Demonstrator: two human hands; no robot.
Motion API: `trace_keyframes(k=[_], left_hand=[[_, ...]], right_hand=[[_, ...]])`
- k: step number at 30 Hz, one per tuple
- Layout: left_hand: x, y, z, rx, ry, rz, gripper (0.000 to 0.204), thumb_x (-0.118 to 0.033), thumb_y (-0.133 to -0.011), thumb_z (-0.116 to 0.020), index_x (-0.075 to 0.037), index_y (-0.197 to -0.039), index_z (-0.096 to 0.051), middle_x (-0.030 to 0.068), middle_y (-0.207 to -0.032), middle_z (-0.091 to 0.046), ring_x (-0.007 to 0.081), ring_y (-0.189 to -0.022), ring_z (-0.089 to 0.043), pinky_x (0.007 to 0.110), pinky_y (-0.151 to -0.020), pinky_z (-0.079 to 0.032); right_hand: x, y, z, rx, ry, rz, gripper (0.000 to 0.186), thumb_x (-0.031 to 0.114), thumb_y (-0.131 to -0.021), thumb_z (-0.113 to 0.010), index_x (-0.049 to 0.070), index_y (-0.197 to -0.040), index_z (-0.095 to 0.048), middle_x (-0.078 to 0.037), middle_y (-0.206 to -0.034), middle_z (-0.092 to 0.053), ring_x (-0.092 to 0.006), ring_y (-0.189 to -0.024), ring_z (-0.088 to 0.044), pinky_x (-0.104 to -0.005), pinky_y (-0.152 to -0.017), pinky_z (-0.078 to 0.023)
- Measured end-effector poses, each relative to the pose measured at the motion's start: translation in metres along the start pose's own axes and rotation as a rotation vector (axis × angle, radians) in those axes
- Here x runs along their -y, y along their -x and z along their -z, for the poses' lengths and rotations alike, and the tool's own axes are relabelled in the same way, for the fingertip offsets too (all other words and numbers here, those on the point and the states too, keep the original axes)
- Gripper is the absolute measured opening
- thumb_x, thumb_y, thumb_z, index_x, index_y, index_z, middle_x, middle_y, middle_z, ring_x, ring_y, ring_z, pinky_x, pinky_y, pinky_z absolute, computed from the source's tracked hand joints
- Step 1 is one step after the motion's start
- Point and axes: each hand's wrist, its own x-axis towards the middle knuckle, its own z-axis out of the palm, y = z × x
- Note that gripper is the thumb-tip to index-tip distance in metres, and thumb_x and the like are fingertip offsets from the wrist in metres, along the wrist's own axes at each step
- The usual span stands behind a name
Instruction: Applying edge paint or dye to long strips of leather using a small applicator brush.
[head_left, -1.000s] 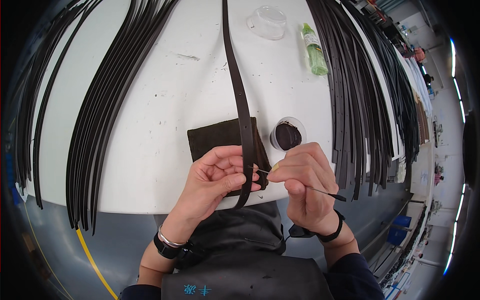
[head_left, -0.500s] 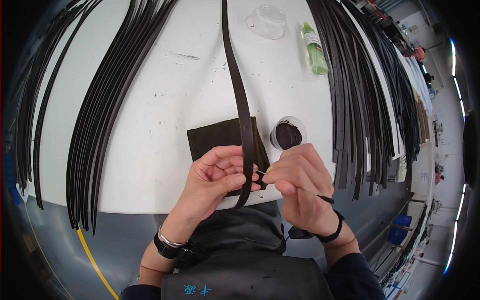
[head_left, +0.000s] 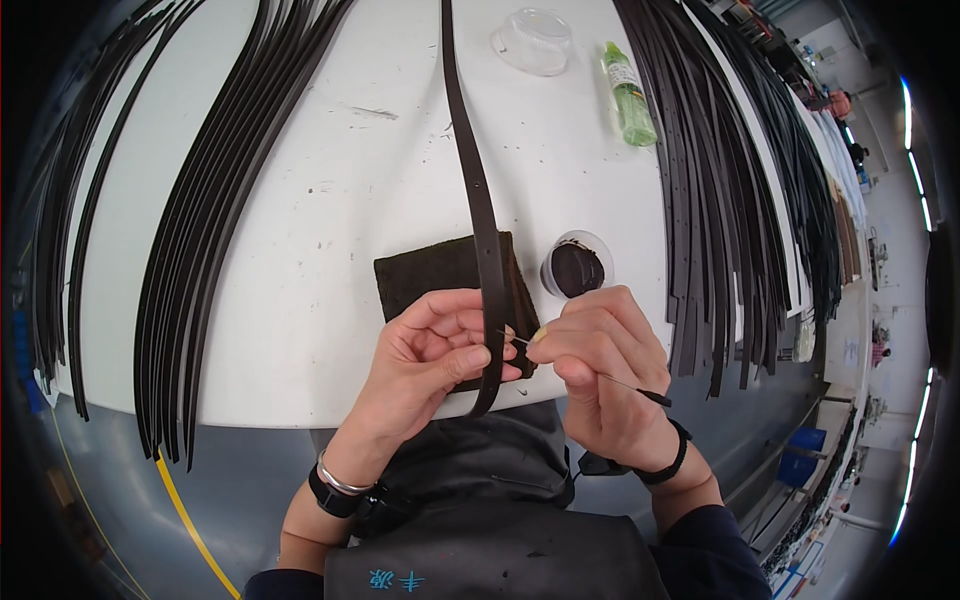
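Note:
A long dark belt strap (head_left: 487,255) with small punched holes runs from the far edge of the table toward me. Its near end is pinched by my left hand (head_left: 440,345), thumb on the face and fingers behind. My right hand (head_left: 607,370) is closed round a thin metal tool with a black end (head_left: 640,391); its fine tip meets the strap around a hole near the right edge. Beneath the strap lies a folded dark cloth (head_left: 430,270). Just beyond my right hand stands a clear cup of dark paste or dye (head_left: 577,268).
Bundles of dark straps (head_left: 210,230) hang over the table's front edge on the left, and more straps (head_left: 715,220) on the right. A green bottle (head_left: 630,100) lies at the far right beside a clear plastic lid (head_left: 535,42). The white table (head_left: 300,330) has a curved front edge.
Almost nothing differs. The right hand and thin tool have shifted very slightly, with the tip now at the strap; the left hand keeps its hold.

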Motion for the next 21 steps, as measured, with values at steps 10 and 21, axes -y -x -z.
trace_keyframes(k=[10, 21], left_hand=[[0.0009, -0.0005, -0.0001, 0.003, 0.006, -0.004, 0.037, 0.006, -0.088, -0.057, 0.001, -0.123, -0.048, 0.0166, -0.108, -0.062, 0.0228, -0.098, -0.063, 0.042, -0.084, -0.057], [-0.0007, -0.0005, -0.0005, -0.003, 0.015, 0.001, 0.036, 0.006, -0.088, -0.056, 0.001, -0.123, -0.048, 0.0167, -0.108, -0.062, 0.0234, -0.098, -0.064, 0.041, -0.084, -0.057]], right_hand=[[0.0015, -0.0022, 0.0006, 0.033, -0.031, -0.017, 0.015, 0.003, -0.075, -0.069, 0.000, -0.086, -0.059, -0.008, -0.080, -0.059, -0.0271, -0.072, -0.054, -0.0344, -0.062, -0.044], [-0.0045, 0.0023, -0.0025, -0.013, -0.030, 0.014, 0.012, 0.001, -0.077, -0.067, -0.001, -0.086, -0.059, -0.008, -0.080, -0.059, -0.0275, -0.073, -0.054, -0.0352, -0.062, -0.044]])
